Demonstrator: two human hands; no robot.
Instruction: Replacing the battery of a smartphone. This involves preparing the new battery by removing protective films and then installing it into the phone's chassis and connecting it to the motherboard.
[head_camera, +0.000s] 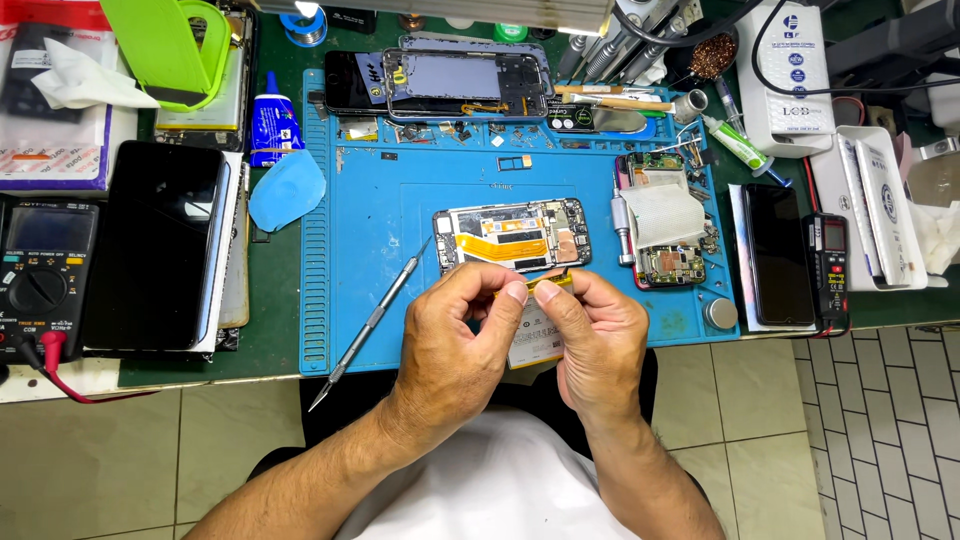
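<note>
- Battery pack (533, 338), flat and pale with a yellow strip on top, sits pinched between our two hands just above the near edge of the blue mat (360, 230), lifted so we can work its upper edge.
- Left of our fingers, a metal pry tool (372, 322) lies slanted on the mat, within easy reach.
- Our left hand (455, 335) has its fingers clenched on the pack's left side, thumb on top.
- Our right hand (598, 340) grips the right side, thumb pressing the yellow strip.
- Just beyond the fingers lies the opened phone (512, 235), insides up.
</note>
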